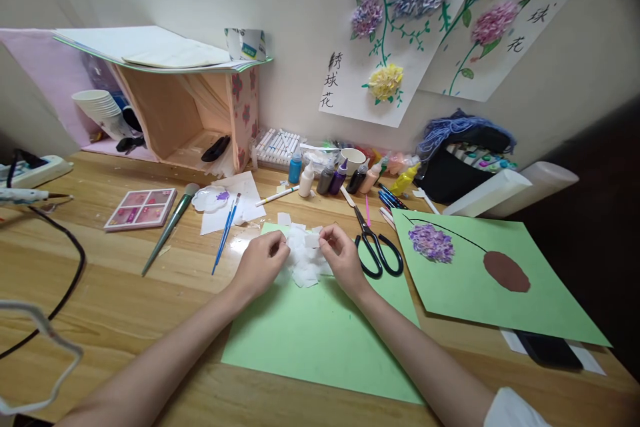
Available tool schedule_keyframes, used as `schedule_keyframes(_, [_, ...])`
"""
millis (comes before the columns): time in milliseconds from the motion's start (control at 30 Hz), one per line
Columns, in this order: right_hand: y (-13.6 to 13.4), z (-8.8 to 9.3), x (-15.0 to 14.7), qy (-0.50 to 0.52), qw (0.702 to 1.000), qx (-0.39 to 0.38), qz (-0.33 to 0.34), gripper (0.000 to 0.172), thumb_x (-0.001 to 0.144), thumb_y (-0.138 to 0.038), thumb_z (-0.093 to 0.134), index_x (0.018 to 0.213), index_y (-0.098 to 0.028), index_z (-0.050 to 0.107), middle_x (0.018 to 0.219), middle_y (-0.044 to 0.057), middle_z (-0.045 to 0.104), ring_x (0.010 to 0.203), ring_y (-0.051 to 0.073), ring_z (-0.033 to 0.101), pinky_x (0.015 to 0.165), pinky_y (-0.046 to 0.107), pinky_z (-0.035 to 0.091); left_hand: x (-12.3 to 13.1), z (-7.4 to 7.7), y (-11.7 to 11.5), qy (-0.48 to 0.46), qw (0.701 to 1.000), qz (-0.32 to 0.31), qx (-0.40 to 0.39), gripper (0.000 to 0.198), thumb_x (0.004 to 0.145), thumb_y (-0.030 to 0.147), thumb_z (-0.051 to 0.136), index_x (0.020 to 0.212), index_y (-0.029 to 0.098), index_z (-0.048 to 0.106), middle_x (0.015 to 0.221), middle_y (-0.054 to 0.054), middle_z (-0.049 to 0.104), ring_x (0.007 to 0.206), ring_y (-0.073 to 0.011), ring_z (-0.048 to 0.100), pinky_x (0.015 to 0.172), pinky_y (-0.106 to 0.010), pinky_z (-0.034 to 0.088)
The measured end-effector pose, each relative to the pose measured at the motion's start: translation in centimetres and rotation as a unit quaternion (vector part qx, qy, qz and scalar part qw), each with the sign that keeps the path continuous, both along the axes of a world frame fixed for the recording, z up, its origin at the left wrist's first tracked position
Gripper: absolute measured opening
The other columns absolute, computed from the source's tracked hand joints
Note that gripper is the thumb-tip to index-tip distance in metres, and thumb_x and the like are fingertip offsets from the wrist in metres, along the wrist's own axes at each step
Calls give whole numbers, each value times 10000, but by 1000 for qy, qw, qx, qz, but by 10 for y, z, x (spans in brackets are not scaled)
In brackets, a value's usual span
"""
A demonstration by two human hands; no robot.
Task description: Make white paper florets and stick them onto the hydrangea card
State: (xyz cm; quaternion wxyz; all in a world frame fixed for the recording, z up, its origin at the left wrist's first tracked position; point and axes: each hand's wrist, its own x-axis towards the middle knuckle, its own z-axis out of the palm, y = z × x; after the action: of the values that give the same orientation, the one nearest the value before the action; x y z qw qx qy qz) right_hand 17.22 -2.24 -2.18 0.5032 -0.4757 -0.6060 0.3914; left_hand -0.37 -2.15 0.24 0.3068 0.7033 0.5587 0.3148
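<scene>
My right hand pinches a small white paper piece between thumb and fingertips. Beneath it lies a pile of white paper pieces on a green sheet. At the left edge of this pile, my left hand is closed with the fingers curled; whatever it may hold is hidden. Black-handled scissors rest just right of my right hand, their handles partly over the green sheet. Another white paper square lies at the sheet's far edge.
A green card with a purple paper flower lies to the right. Several paint bottles stand at the back. Two blue paintbrushes, a large brush and a pink palette lie left. A black cable curves at far left.
</scene>
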Motion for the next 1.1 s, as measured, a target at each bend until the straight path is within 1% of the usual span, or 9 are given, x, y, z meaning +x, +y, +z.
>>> schedule_keyframes(100, [2, -2, 1, 29, 999, -16, 3, 101, 823, -290, 500, 780, -199, 490, 753, 0, 519, 674, 129, 494, 594, 243, 401, -5, 3, 2, 67, 998, 0, -4, 212, 752, 205, 430, 545, 181, 400, 543, 31, 473, 552, -126, 434, 512, -244, 262])
schedule_keyframes(200, [3, -2, 1, 31, 999, -17, 7, 109, 816, -298, 517, 779, -196, 503, 748, 2, 527, 679, 132, 505, 602, 243, 410, -6, 8, 0, 113, 991, 34, 62, 168, 775, 245, 469, 619, 184, 460, 641, 10, 538, 630, -146, 478, 554, -258, 298])
schedule_keyframes(267, [2, -1, -1, 14, 1000, -7, 9, 107, 816, -293, 525, 779, -193, 516, 746, 8, 538, 684, 135, 509, 616, 249, 418, -3, 10, -5, 100, 989, 34, 104, 148, 807, 270, 469, 689, 186, 501, 705, -4, 563, 681, -153, 502, 596, -267, 336])
schedule_keyframes(300, [1, -1, -1, 3, 1000, 0, 11, 104, 816, -288, 528, 777, -192, 523, 744, 11, 544, 681, 136, 507, 620, 253, 421, -1, 11, -8, 86, 990, 18, 112, 148, 822, 277, 465, 716, 187, 517, 723, -8, 570, 694, -152, 510, 611, -268, 352])
schedule_keyframes(400, [-2, 1, -2, -20, 999, 18, 33, 94, 811, -267, 545, 757, -190, 536, 728, 12, 552, 659, 133, 501, 620, 260, 426, 7, 8, -18, 44, 993, -36, 106, 136, 844, 290, 470, 792, 196, 553, 776, -14, 592, 713, -146, 527, 628, -264, 380])
schedule_keyframes(500, [-3, 2, -2, -18, 997, 13, 68, 112, 807, -269, 563, 733, -188, 543, 712, 12, 552, 663, 138, 522, 630, 270, 438, 13, 3, -23, 17, 993, -52, 100, 106, 843, 261, 482, 866, 203, 567, 833, -23, 608, 722, -142, 531, 639, -264, 397])
schedule_keyframes(633, [-2, 1, -1, 7, 995, -20, 101, 149, 797, -310, 588, 720, -185, 557, 704, 15, 573, 674, 147, 550, 636, 278, 453, 15, -1, -22, -1, 994, -40, 103, 93, 836, 237, 494, 852, 193, 575, 829, -30, 612, 716, -140, 534, 642, -265, 413])
schedule_keyframes(767, [-2, 2, -2, 32, 991, -34, 123, 159, 787, -323, 602, 719, -185, 564, 704, 12, 586, 674, 144, 565, 637, 274, 460, 13, -1, -19, 0, 995, -6, 103, 89, 818, 258, 525, 815, 185, 575, 783, -23, 602, 694, -137, 536, 634, -262, 426])
schedule_keyframes(1100, [-2, 3, -4, 15, 993, -34, 113, 140, 784, -316, 601, 735, -187, 581, 742, 23, 613, 714, 155, 591, 680, 295, 483, 13, -2, -19, -23, 995, -10, 101, 104, 803, 224, 529, 793, 179, 622, 763, -29, 635, 674, -130, 554, 619, -251, 447])
